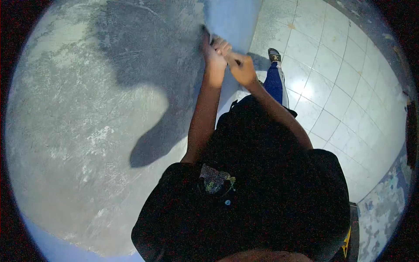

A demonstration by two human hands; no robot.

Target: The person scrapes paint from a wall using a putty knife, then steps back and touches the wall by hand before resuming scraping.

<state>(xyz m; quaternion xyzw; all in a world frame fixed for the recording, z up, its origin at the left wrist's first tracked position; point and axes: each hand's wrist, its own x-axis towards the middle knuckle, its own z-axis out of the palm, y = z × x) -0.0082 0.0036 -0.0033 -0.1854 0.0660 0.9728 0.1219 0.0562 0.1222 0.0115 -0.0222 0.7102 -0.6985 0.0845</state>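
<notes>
My left hand (pixel 215 57) is raised in front of me close to the wall, its fingers curled closed. Just above it shows a small dark, blurred object (pixel 204 29), whose kind I cannot make out. Right beside it, my right hand (pixel 242 69) is also closed, its fingers bent in toward the left one. What lies inside the two hands is hidden by the fingers and by blur. A grey, rough wall surface (pixel 74 131) fills the left side, with my shadow on it. A pale blue strip (pixel 231 19) runs behind the hands.
White floor tiles (pixel 334 87) spread along the right. My foot in a dark sandal (pixel 274 56) stands on them, below a blue trouser leg (pixel 273 83). A patchy, flaking surface (pixel 384 214) borders the tiles at lower right.
</notes>
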